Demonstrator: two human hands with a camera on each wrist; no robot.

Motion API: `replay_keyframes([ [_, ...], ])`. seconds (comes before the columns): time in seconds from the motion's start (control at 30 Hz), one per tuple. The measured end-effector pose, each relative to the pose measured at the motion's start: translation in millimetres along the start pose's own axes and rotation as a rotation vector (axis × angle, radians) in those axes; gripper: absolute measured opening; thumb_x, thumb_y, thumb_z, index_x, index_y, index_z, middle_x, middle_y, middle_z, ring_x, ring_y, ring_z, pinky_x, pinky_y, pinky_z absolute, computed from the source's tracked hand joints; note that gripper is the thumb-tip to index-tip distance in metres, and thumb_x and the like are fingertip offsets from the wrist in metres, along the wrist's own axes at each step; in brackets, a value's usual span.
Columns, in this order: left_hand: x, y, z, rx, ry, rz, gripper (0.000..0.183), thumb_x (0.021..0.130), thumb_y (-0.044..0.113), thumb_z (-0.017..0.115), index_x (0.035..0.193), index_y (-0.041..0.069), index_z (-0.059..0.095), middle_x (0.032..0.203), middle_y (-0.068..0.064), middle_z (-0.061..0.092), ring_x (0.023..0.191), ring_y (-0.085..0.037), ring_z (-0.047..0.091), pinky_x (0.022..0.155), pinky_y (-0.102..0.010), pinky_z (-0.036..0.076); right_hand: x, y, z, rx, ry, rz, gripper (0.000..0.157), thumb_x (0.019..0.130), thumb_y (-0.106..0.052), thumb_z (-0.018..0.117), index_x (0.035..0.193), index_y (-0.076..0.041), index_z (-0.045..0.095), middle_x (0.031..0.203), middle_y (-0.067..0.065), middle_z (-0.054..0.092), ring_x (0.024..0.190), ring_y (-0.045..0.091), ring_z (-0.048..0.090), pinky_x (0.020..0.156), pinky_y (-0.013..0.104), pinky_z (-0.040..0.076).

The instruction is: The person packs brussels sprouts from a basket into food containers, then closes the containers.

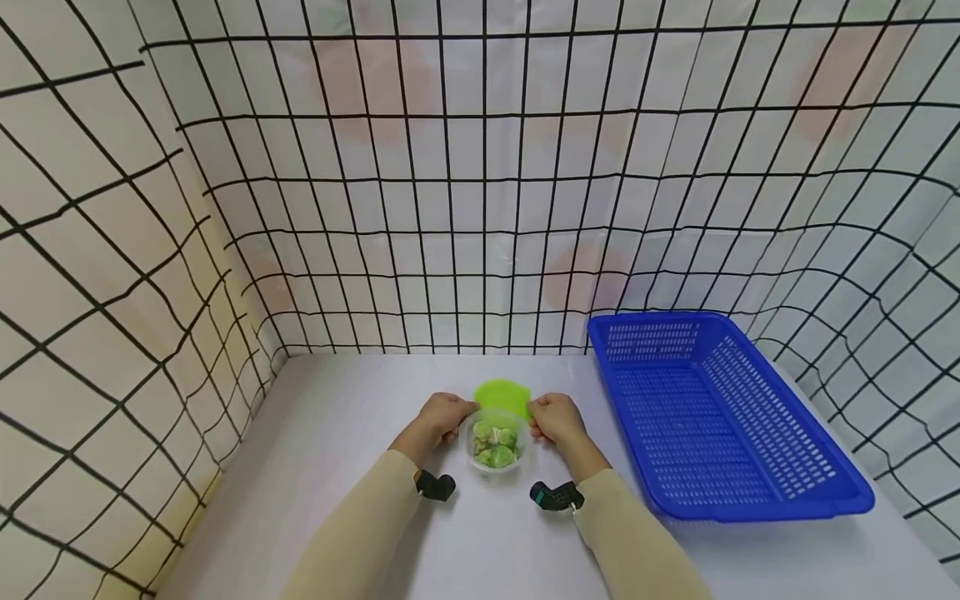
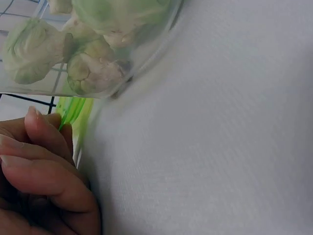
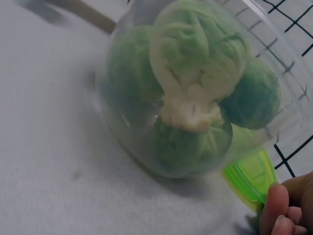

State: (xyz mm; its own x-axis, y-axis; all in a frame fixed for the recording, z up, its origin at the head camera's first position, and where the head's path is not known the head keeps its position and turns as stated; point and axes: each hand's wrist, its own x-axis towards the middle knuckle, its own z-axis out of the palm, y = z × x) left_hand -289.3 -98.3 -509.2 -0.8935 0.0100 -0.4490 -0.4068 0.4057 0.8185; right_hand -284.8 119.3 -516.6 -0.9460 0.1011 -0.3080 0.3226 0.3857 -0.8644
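Observation:
A clear round plastic tub (image 1: 480, 463) stands on the white table, with several Brussels sprouts (image 1: 497, 442) inside. Just behind it is a bright green lid (image 1: 501, 395), its near edge hidden behind the tub's rim. My left hand (image 1: 444, 413) pinches the lid's left edge between thumb and fingers. On the opposite side, the right hand (image 1: 557, 417) pinches the lid's right edge. In the left wrist view the lid (image 2: 73, 111) shows at the fingertips, beyond the tub. The right wrist view has thumb and finger on the lid's tab (image 3: 259, 181).
A large blue plastic basket (image 1: 705, 417) stands on the table to the right of the right forearm. Black wire mesh (image 1: 483, 208) in front of white sheeting encloses the back and both sides. Each wrist wears a small black camera (image 1: 557, 497).

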Motion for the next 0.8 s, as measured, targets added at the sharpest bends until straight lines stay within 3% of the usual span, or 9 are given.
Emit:
replay_keyframes([
  [0.17,1.3,3.0,-2.1,-0.095,0.014,-0.001,0.026,0.099,0.034,0.063,0.084,0.013,0.059,0.055,0.008,0.046,0.042,-0.005,0.035,0.043,-0.021,0.031,3.3,-4.5,1.9,0.051,-0.009,-0.043,0.018,0.102,-0.021,0.058,0.1,-0.004,0.064,0.066,0.001,0.059,0.049,0.009,0.052,0.045,0.021,0.045],
  [0.33,-1.1,5.8,-2.5,-0.133,0.035,0.015,0.026,0.1,0.036,0.063,0.09,0.012,0.06,0.064,0.006,0.052,0.045,-0.007,0.036,0.044,-0.022,0.033,5.6,-6.9,2.4,0.108,-0.004,-0.067,0.018,0.102,-0.02,0.059,0.098,-0.002,0.063,0.061,0.0,0.054,0.048,0.008,0.049,0.045,0.021,0.044],
  [0.53,-2.8,14.3,-8.4,-0.122,0.086,0.068,0.03,0.099,0.039,0.063,0.096,0.009,0.065,0.074,0.003,0.056,0.046,-0.008,0.036,0.046,-0.022,0.033,7.2,-16.3,1.8,0.159,-0.004,-0.084,0.02,0.102,-0.02,0.06,0.097,-0.001,0.062,0.058,-0.003,0.051,0.047,0.007,0.047,0.046,0.02,0.042],
  [0.8,-6.5,27.4,-9.5,-0.174,0.128,0.16,0.034,0.098,0.035,0.065,0.102,0.002,0.064,0.072,0.003,0.056,0.045,-0.009,0.033,0.043,-0.023,0.031,4.1,-37.6,-6.9,0.183,0.024,-0.096,0.023,0.103,-0.025,0.059,0.103,-0.003,0.062,0.068,-0.001,0.055,0.056,0.008,0.052,0.053,0.021,0.047],
])
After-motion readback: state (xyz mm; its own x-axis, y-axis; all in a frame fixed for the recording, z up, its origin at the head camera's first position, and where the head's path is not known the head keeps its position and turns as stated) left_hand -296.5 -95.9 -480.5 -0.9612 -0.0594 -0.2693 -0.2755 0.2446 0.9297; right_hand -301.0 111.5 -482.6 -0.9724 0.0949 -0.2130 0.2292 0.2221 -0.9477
